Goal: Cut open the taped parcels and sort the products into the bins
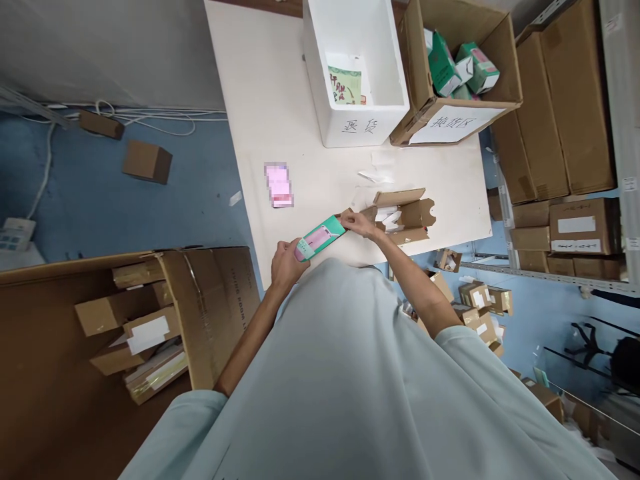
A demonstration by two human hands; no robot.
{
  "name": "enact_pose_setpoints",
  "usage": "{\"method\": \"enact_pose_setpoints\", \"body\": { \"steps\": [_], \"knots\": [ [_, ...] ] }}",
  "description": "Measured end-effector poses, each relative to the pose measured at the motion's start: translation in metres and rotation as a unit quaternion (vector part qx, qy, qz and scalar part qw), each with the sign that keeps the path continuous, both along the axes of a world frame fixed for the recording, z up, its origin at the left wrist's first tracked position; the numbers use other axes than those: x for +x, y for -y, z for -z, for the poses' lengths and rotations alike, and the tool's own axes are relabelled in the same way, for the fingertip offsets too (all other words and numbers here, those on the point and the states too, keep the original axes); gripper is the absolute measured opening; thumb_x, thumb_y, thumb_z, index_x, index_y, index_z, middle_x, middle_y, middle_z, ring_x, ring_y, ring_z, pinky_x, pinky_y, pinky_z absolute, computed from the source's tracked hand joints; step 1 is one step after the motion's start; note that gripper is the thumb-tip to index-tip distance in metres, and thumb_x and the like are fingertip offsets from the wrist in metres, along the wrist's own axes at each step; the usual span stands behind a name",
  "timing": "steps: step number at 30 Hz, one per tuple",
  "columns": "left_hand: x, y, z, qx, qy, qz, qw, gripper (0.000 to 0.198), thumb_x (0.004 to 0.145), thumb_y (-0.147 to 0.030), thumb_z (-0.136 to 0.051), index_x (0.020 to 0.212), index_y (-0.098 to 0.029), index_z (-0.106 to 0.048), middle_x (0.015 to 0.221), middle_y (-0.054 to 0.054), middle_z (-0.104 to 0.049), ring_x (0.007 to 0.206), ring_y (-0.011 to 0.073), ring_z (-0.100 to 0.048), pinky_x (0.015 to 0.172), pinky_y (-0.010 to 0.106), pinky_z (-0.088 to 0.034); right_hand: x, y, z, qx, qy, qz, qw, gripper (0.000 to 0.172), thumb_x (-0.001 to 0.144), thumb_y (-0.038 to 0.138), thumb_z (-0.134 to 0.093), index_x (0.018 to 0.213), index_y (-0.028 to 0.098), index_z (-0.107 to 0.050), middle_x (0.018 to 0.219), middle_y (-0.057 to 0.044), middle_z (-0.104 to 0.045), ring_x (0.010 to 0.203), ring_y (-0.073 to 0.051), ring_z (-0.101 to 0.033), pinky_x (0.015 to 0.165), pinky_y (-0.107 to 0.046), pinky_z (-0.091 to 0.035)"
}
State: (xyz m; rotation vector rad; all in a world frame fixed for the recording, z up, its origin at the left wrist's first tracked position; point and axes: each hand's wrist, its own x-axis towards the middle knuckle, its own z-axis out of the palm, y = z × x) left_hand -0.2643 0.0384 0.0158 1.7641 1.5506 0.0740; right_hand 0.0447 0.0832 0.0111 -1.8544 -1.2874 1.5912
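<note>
Close to my body, over the near edge of the white table (260,120), a green box with a pink picture (320,239) is held at a tilt between both hands. My left hand (289,265) grips its lower left end. At the upper right end, my right hand (356,223) pinches what looks like the box's end flap; the fingertips are too small to make out fully. Just right of that hand lies an opened cardboard box (413,215) with white paper inside. A blurred pink item (279,185) lies on the table to the left.
A white foam bin (357,130) and a cardboard carton (475,30) holding several green boxes stand at the table's far side. A large carton (220,300) with parcels is at left. Shelves with brown boxes (575,227) line the right.
</note>
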Motion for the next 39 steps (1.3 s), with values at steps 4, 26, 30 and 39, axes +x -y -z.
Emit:
{"method": "enact_pose_setpoints", "body": {
  "steps": [4, 26, 30, 39],
  "knots": [
    [-0.007, -0.001, -0.001, 0.007, -0.015, 0.019, 1.0, 0.075, 0.084, -0.019, -0.081, 0.157, -0.026, -0.069, 0.132, 0.012, -0.061, 0.114, 0.0355, -0.075, 0.101, 0.046, -0.064, -0.004, 0.008, 0.004, -0.007, -0.089, -0.001, 0.996, 0.026, 0.088, 0.045, -0.081, 0.097, 0.021, -0.081, 0.116, -0.006, -0.084, 0.111, -0.023, -0.074, 0.109, -0.04, -0.06],
    [-0.059, -0.032, 0.006, -0.059, 0.019, 0.157, 0.986, 0.077, 0.08, -0.025, -0.079, 0.156, -0.028, -0.071, 0.131, 0.007, -0.063, 0.115, 0.0305, -0.072, 0.099, 0.036, -0.06, -0.021, 0.045, 0.01, -0.095, -0.17, 0.008, 0.981, 0.044, 0.057, 0.027, -0.095, 0.093, 0.021, -0.071, 0.084, 0.004, -0.074, 0.081, -0.015, -0.066, 0.072, -0.024, -0.054],
    [-0.069, -0.035, 0.008, -0.052, 0.003, 0.132, 0.99, 0.077, 0.082, -0.026, -0.08, 0.158, -0.026, -0.068, 0.131, 0.008, -0.065, 0.121, 0.033, -0.071, 0.102, 0.037, -0.059, -0.005, 0.029, 0.003, -0.068, -0.148, 0.048, 0.985, 0.048, 0.058, 0.033, -0.095, 0.097, 0.023, -0.069, 0.087, 0.004, -0.074, 0.084, -0.017, -0.069, 0.076, -0.027, -0.057],
    [-0.026, -0.021, 0.005, -0.06, -0.102, 0.079, 0.99, 0.076, 0.089, -0.035, -0.085, 0.16, -0.022, -0.059, 0.14, 0.017, -0.066, 0.124, 0.0392, -0.073, 0.104, 0.045, -0.06, 0.049, -0.023, -0.051, 0.16, -0.029, 0.142, 0.976, 0.059, 0.068, 0.047, -0.095, 0.119, 0.02, -0.083, 0.118, -0.007, -0.084, 0.116, -0.027, -0.075, 0.119, -0.046, -0.058]
  ]
}}
